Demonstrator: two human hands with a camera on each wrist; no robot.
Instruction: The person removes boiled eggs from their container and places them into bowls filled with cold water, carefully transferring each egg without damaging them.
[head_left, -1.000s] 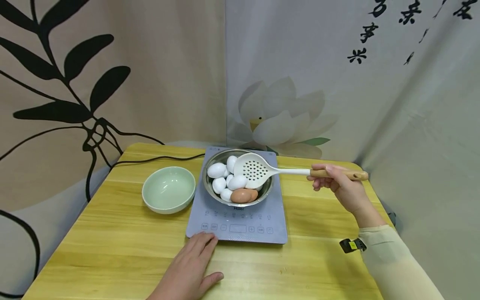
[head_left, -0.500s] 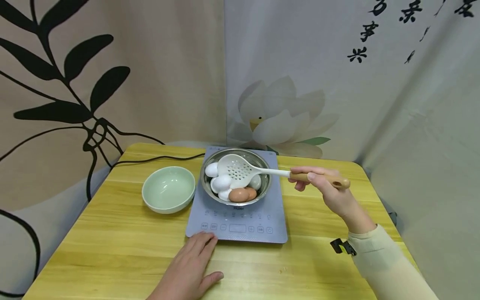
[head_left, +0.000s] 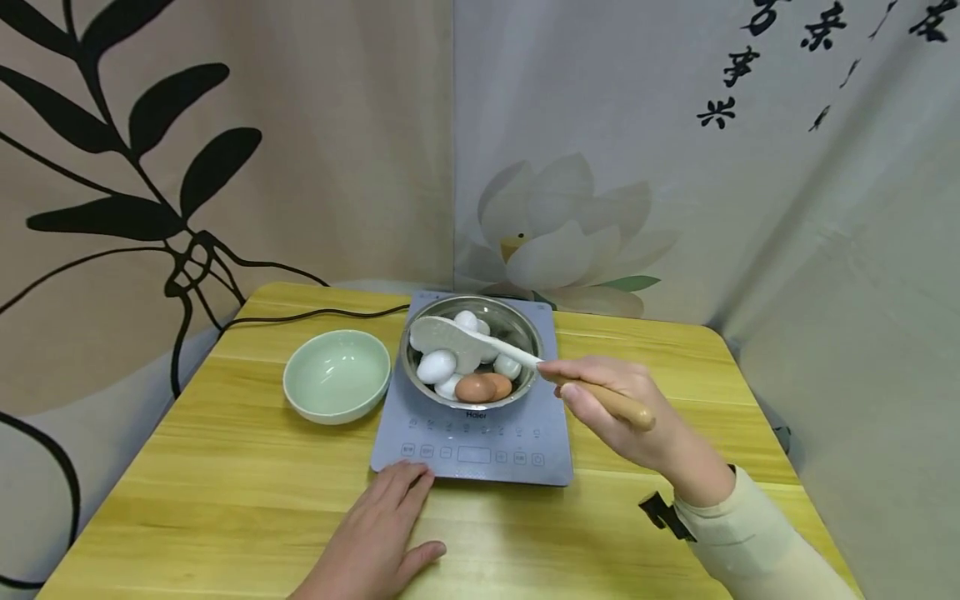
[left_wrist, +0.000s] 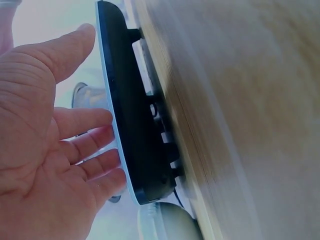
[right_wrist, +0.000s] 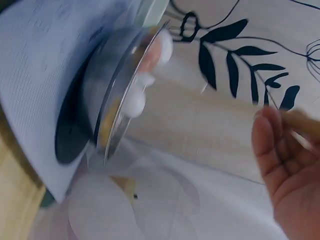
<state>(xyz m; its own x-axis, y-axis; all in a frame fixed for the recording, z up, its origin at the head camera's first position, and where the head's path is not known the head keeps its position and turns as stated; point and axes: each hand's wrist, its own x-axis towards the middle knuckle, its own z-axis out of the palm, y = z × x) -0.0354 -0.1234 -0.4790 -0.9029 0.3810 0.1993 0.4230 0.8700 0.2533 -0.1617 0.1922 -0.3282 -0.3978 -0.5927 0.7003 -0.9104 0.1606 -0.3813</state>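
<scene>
My right hand [head_left: 660, 437] grips the wooden handle of a slotted spoon [head_left: 525, 358]. Its white perforated head is tilted over the steel bowl [head_left: 521, 329], overlapping several white eggs [head_left: 437, 366] there. Two brown eggs [head_left: 476, 387] lie at the bowl's near side. The bowl stands on a grey induction cooker [head_left: 557, 408]. My left hand [head_left: 375, 533] lies at the cooker's front edge; in the left wrist view its nearly straight fingertips touch the rim of the cooker [left_wrist: 130, 110]. In the right wrist view, a white egg [right_wrist: 134, 101] shows above the steel rim.
A pale green bowl [head_left: 337, 375] stands left of the cooker on the wooden table [head_left: 225, 467]. A black cord [head_left: 315, 314] runs from the cooker's back left across the table. Printed curtains [head_left: 360, 150] hang behind and at the right.
My right hand has moved left and towards me, bringing the slotted spoon's head to the bowl's left side and turning it more on edge. My left hand stays put.
</scene>
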